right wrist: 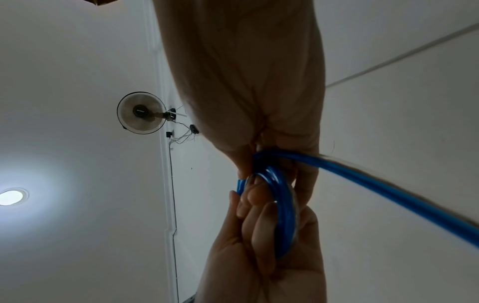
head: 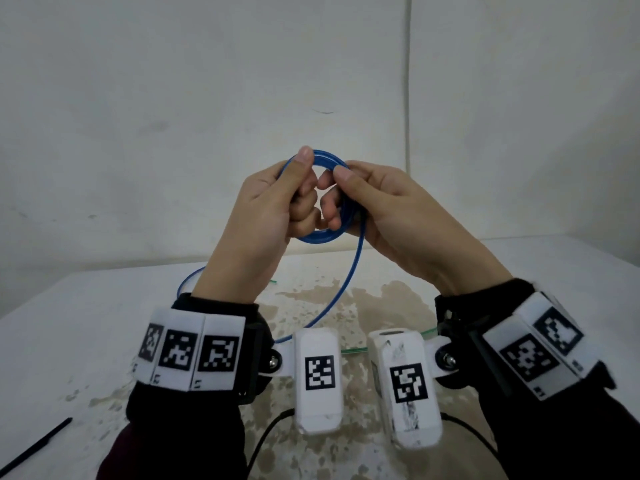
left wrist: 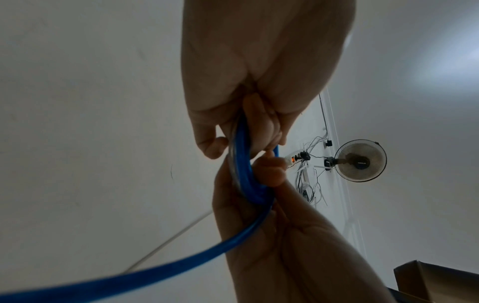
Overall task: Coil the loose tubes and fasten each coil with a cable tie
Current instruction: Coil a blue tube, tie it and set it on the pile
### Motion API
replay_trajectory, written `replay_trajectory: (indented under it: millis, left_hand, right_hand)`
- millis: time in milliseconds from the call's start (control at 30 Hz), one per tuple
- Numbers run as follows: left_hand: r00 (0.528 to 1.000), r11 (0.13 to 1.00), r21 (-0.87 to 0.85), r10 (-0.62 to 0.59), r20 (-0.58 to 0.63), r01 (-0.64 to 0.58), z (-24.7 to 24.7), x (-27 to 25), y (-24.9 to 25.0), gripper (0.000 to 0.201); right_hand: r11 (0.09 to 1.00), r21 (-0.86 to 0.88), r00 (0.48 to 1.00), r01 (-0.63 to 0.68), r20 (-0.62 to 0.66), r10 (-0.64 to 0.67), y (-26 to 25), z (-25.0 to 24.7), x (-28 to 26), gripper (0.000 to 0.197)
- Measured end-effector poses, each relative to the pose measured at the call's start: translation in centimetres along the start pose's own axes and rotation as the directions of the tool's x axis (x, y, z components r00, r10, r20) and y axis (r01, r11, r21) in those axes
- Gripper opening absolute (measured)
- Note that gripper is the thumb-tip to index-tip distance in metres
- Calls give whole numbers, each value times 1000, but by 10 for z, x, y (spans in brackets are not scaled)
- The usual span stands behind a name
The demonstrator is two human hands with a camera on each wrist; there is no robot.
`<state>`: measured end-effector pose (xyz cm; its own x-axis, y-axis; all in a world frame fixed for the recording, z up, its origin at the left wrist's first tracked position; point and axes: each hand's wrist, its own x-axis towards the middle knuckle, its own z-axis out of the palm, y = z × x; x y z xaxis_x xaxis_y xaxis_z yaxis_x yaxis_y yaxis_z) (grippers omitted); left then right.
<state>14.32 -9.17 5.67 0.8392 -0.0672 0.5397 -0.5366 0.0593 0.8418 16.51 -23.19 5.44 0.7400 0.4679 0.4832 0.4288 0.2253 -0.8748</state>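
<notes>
1. At 8 o'clock on the stained white table [head: 86,306], a black cable tie [head: 36,446] lies untouched.
2. Your left hand [head: 266,216] grasps the thin blue plastic tube [head: 323,237] at the coil's 9 o'clock, thumb pressed over the turns.
3. The coil is held in the air above the table, between both hands; a loose tail hangs from its 4 o'clock down towards your left wrist.
4. Your right hand [head: 384,209] pinches the coil at 3 o'clock.
5. Judgement: winding is in hand. Next, wrap the tail in, then fetch the tie without loosening the turns.
</notes>
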Motion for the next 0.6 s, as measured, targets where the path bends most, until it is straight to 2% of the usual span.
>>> replay_trajectory:
  millis: [133, 233, 367, 467, 600]
  left_hand:
    - [998, 999, -52, 6, -56, -9, -2, 0, 0, 40]
    - [998, 996, -88, 18, -68, -24, -2, 1, 0, 41]
    - [993, 986, -145, -72, 99, 86, -3, 3, 1, 43]
    - [976, 988, -30, -145, 161, 152, -7, 0, 2, 41]
    - [995, 999, -14, -30, 95, 32, -6, -1, 2, 37]
  right_hand:
    - [995, 90, 999, -43, 17, 42, 0, 0, -1, 34]
    - [997, 73, 999, -30, 17, 29, 0, 1, 0, 35]
    - [997, 75, 1000, -27, 0, 27, -4, -3, -1, 33]
    - [997, -72, 1000, -27, -3, 27, -5, -6, -3, 33]
    - [999, -16, 998, -47, -48, 46, -4, -2, -2, 38]
